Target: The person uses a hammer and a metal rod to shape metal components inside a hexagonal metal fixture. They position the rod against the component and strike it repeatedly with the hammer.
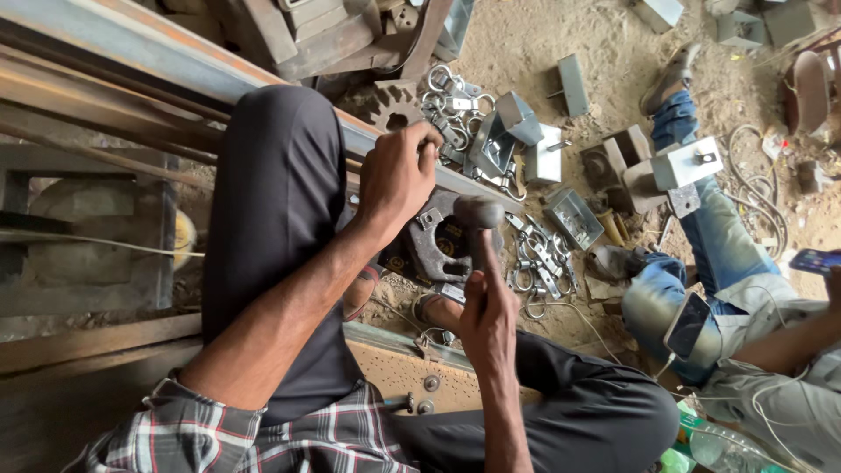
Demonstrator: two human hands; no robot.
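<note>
sandy workshop floor point(543, 35), littered with metal parts. seated over a dark cast metal piece point(435, 250) lying on the ground between the knees, just beside a long steel rail point(158, 61). left hand point(399, 171) closed, fingertips pinched on something small at the upper edge of the casting; cannot tell what exactly. right hand point(489, 307) wrapped tight round the handle of a hammer point(478, 213), head raised just above the casting.

advice for the strike: keep pinching fingers clear of the hammer face, hit square, short swing, casting seated flat so as not to skid on sand.

nearby: heap of shackles and rings point(451, 101) beyond the left hand, more loose clips point(539, 263) right of the casting, a toothed gear point(394, 105), small grey metal boxes point(534, 140). second person seated at right, jeans-clad leg point(710, 219) close by, phone point(688, 322) resting on the knee. crowded ground leaves little elbow room; loose clips sit near the swing path.
</note>
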